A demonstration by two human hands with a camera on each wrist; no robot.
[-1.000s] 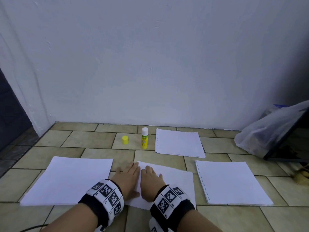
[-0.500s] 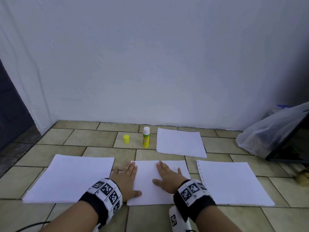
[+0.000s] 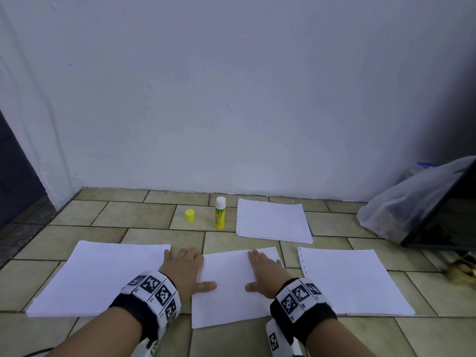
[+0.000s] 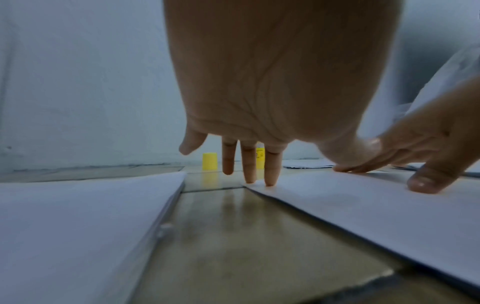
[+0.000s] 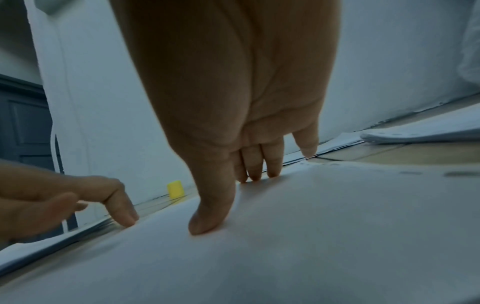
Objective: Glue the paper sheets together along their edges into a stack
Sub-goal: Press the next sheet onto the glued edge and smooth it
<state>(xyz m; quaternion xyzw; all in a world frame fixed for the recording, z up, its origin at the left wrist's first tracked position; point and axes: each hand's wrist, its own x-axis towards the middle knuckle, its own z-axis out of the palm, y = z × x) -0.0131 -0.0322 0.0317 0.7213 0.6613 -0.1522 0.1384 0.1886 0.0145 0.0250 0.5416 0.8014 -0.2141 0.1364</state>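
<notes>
Paper dominates the tiled floor (image 3: 144, 215): the middle sheet (image 3: 229, 284) lies flat in front of the person, its long axis running away from them toward the wall (image 3: 231, 99), slightly askew to the tile lines. The left hand (image 3: 184, 269) presses straight fingers (image 4: 270, 172) on the sheet's left edge, thumb laid onto the paper; the right hand (image 3: 265, 271) lies flat on its right part, fingers (image 5: 253, 162) straight and touching the far edge, thumb spread inward. Neither hand grasps anything. A wider left stack (image 3: 103, 276) sits just beside the left hand, a right stack (image 3: 353, 279) with punched holes along its left edge lies just beyond the right hand, and a far stack (image 3: 273, 220) rests nearer the wall. Beside that one the glue stick (image 3: 220, 213) stands upright, uncapped, its yellow cap (image 3: 190, 215) apart to its left.
</notes>
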